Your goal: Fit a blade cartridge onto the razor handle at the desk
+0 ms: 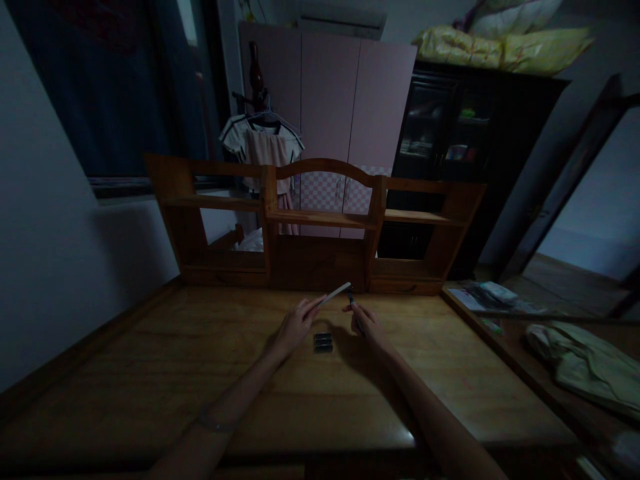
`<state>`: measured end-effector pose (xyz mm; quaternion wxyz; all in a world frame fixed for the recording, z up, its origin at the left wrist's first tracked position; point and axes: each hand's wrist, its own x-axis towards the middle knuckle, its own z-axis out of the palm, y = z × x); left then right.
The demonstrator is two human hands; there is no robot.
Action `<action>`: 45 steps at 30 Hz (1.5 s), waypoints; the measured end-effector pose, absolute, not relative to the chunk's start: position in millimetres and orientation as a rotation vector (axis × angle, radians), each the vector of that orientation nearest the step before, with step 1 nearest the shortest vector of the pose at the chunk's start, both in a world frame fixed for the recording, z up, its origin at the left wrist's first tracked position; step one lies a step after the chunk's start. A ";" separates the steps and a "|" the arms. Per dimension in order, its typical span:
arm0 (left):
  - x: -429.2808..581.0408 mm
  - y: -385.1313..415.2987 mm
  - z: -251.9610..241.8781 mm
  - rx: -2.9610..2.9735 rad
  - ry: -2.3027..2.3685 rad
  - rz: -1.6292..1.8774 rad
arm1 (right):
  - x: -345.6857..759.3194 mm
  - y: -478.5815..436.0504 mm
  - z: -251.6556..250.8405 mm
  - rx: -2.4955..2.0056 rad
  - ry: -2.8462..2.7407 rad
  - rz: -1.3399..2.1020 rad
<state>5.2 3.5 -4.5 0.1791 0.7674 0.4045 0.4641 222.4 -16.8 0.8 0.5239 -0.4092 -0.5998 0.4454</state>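
Note:
A thin, pale stick-like object [336, 293] is held in my left hand [296, 327], its far end pointing up and right. My right hand [367, 325] is closed around a small dark tool [351, 296], whose tip stands close to the end of the pale object; whether they touch is too small to tell. Between my hands and a little nearer to me, several small dark cylindrical items [323, 343] lie side by side on the wooden desk [240, 393].
A wooden shelf unit [320, 219] stands along the desk's back edge. To the right are papers [493, 295] and a light cloth bag [585, 363] on a lower surface. Raised wooden edging borders the desk on the left and right.

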 end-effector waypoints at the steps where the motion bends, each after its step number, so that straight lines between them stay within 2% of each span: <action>1: 4.7 4.0 -5.0 2.162 1.165 1.313 | 222.5 -16.7 0.5 -0.971 -1.434 1.071; 45: -0.1 11.1 -7.1 2.115 1.179 1.329 | 222.4 -15.3 -0.9 -0.976 -1.404 1.105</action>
